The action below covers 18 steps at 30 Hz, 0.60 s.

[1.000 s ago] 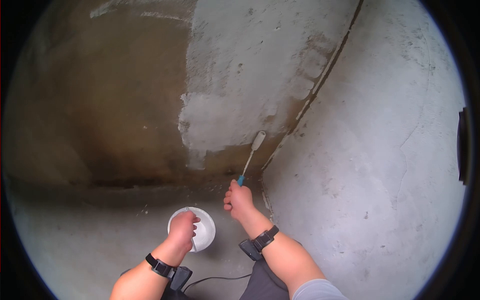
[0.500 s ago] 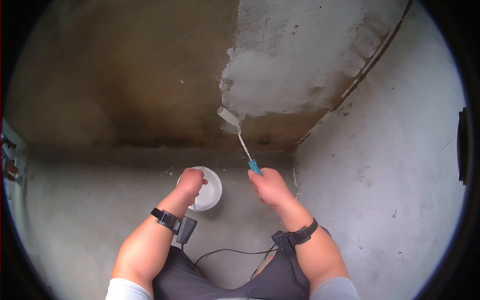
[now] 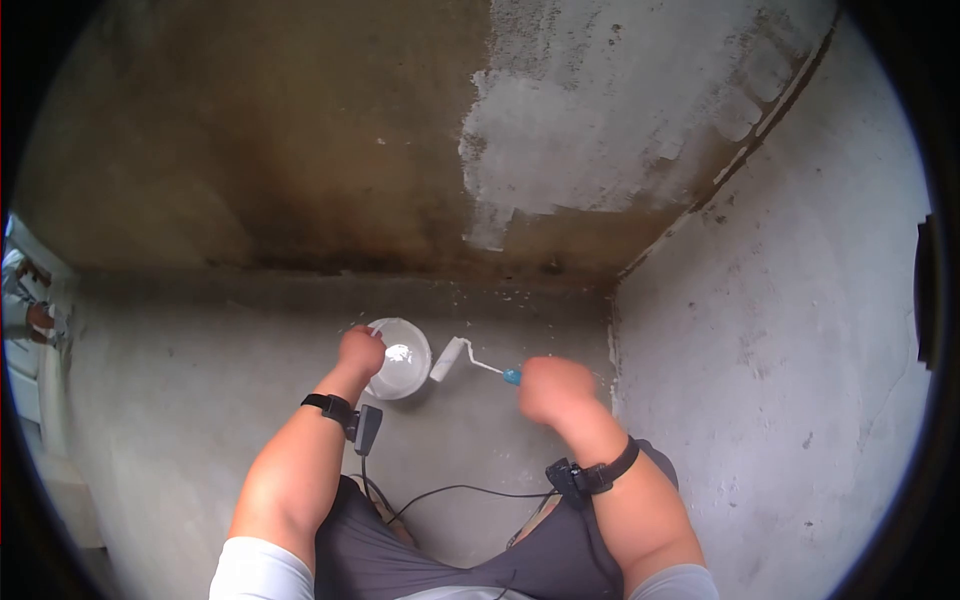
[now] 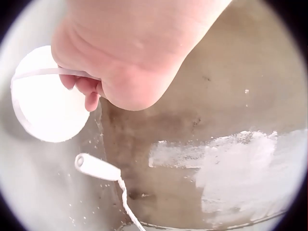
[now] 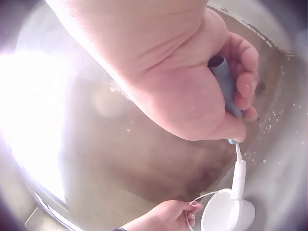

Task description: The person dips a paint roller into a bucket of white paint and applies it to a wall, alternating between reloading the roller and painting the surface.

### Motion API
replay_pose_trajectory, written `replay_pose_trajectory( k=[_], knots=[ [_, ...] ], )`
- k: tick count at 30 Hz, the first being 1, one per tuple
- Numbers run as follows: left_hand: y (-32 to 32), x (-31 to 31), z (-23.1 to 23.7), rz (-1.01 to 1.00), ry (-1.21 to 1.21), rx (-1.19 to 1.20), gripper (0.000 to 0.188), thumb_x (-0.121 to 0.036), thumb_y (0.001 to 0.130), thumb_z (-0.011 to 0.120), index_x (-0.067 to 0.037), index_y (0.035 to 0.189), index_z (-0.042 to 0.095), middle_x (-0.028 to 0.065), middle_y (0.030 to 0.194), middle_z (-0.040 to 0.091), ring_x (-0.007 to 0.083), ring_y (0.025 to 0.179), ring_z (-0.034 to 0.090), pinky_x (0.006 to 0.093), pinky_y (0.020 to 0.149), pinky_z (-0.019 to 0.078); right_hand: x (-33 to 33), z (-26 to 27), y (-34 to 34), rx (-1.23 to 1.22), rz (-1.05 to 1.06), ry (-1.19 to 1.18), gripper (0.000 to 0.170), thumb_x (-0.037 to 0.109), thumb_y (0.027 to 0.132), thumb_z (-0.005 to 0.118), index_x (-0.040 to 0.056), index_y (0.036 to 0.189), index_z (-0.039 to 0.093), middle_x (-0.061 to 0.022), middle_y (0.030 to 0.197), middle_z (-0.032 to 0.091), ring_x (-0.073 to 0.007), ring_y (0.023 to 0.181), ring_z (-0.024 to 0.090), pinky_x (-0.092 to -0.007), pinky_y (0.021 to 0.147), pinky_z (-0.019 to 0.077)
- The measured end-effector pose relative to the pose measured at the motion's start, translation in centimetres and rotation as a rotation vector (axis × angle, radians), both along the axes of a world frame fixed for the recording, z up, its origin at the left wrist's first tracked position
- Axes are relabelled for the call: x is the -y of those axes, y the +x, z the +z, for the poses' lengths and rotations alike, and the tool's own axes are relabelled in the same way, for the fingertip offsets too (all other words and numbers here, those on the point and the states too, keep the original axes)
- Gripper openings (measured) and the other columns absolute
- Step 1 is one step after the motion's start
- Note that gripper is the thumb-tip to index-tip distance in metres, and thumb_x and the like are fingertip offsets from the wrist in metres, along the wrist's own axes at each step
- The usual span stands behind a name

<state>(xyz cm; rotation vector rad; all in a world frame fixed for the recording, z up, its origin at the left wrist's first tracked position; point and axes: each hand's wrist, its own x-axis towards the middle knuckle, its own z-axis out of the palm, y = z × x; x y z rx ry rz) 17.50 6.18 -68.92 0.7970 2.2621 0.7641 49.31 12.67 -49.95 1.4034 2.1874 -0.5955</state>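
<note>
My left hand (image 3: pixel 361 350) grips the thin handle (image 4: pixel 38 72) of a white bucket (image 3: pixel 427 346), curled fingers showing beneath it in the left wrist view. White paint (image 3: pixel 400 366) glistens inside. With my right hand (image 3: pixel 556 388) I hold a small paint roller (image 3: pixel 449 359) by its blue grip (image 5: pixel 225 85), fingers wrapped around it. The roller's white sleeve is tilted and lies just right of the bucket's rim in the head view. From the right wrist it overlaps the bucket's edge. Most of the blue grip is hidden by my hand in the head view.
Ahead is a brown, damp-looking wall (image 3: pixel 300 150) with a white painted patch (image 3: pixel 560 140) at its right. A grey wall (image 3: pixel 800 300) meets it in the right corner. Paint specks dot the grey floor (image 3: pixel 200 400). A cable (image 3: pixel 470 488) crosses my legs. Another person (image 3: pixel 38 310) shows at far left.
The roller has come off the lower wall, down and leftward to beside the bucket, now pointing left. The head view has shifted too. My left hand keeps its hold on the bucket's handle.
</note>
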Motion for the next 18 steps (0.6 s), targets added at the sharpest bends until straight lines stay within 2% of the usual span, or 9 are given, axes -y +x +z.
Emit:
replay_pose_trajectory(
  k=[3,5,7,9,10,12,13,15,18],
  knots=[
    [0.1,0.8,2.1,0.026,-0.096,-0.077,0.031,-0.022,0.091,0.062,0.001,0.111,0.068,0.0227,0.107,0.071,0.0384,0.104,0.067,0.0413,0.091,0.0521,0.2,0.1,-0.9,-0.047,0.022,-0.002,0.024,0.020,0.084,0.059,0.0051,0.096,0.073,-0.0164,0.094,0.072,-0.0370,0.090,0.069,-0.0447,0.077,0.0559],
    [-0.1,1.0,3.4,-0.004,-0.159,-0.136,0.031,-0.022,0.092,0.061,0.001,0.111,0.069,0.0233,0.108,0.070,0.0386,0.105,0.067,0.0414,0.090,0.0522,0.3,0.5,-1.5,-0.088,-0.001,0.041,0.022,0.010,0.080,0.059,0.0070,0.095,0.075,-0.0153,0.098,0.073,-0.0352,0.094,0.071,-0.0419,0.077,0.0572],
    [0.1,1.1,4.4,-0.036,-0.220,-0.191,0.030,-0.022,0.092,0.061,0.000,0.110,0.069,0.0238,0.110,0.070,0.0387,0.105,0.066,0.0416,0.090,0.0522,0.5,0.1,-1.9,-0.123,-0.013,0.056,0.021,0.014,0.082,0.059,0.0060,0.093,0.075,-0.0159,0.096,0.073,-0.0360,0.092,0.070,-0.0432,0.077,0.0566],
    [0.5,1.1,5.1,-0.016,-0.206,-0.134,0.029,-0.022,0.092,0.060,0.001,0.107,0.070,0.0219,0.106,0.071,0.0358,0.100,0.068,0.0410,0.086,0.0525,0.5,-0.4,-2.5,-0.157,-0.035,0.073,0.021,0.018,0.083,0.059,0.0051,0.091,0.074,-0.0166,0.094,0.072,-0.0368,0.091,0.069,-0.0446,0.078,0.0560],
    [0.5,1.1,4.5,-0.016,-0.205,-0.134,0.029,-0.022,0.092,0.060,0.001,0.107,0.070,0.0219,0.106,0.071,0.0358,0.100,0.068,0.0410,0.086,0.0525,0.7,-0.6,-3.0,-0.146,-0.017,0.046,0.022,0.014,0.081,0.058,0.0065,0.094,0.074,-0.0150,0.096,0.073,-0.0356,0.092,0.070,-0.0431,0.077,0.0565],
    [0.6,1.0,3.4,0.082,-0.020,0.140,0.027,-0.020,0.090,0.061,0.001,0.103,0.071,0.0188,0.100,0.072,0.0315,0.092,0.069,0.0395,0.082,0.0525,1.0,-1.1,-4.0,-0.134,-0.004,0.018,0.024,0.010,0.080,0.058,0.0079,0.097,0.075,-0.0134,0.098,0.073,-0.0344,0.093,0.070,-0.0417,0.076,0.0570],
    [0.6,1.0,2.9,0.078,-0.020,0.140,0.027,-0.020,0.090,0.061,0.001,0.103,0.071,0.0188,0.100,0.072,0.0315,0.092,0.069,0.0395,0.082,0.0525,1.2,-1.3,-4.4,-0.129,0.031,0.000,0.024,0.010,0.080,0.058,0.0080,0.097,0.075,-0.0131,0.098,0.073,-0.0342,0.093,0.070,-0.0417,0.076,0.0570],
    [1.5,0.8,3.8,0.010,-0.007,0.203,0.023,-0.016,0.090,0.060,0.003,0.099,0.070,0.0144,0.092,0.071,0.0246,0.084,0.067,0.0355,0.077,0.0512,1.6,-1.4,-5.2,-0.123,0.063,-0.019,0.024,0.010,0.080,0.058,0.0082,0.097,0.075,-0.0128,0.098,0.073,-0.0340,0.093,0.070,-0.0418,0.075,0.0570],
    [2.7,0.7,5.3,-0.075,-0.019,0.237,0.022,-0.016,0.089,0.060,0.003,0.097,0.071,0.0138,0.090,0.072,0.0231,0.083,0.067,0.0344,0.076,0.0511,2.4,-1.2,-6.2,-0.126,0.133,-0.062,0.024,0.009,0.079,0.058,0.0081,0.096,0.075,-0.0122,0.099,0.073,-0.0329,0.093,0.070,-0.0413,0.074,0.0569]
  ],
)
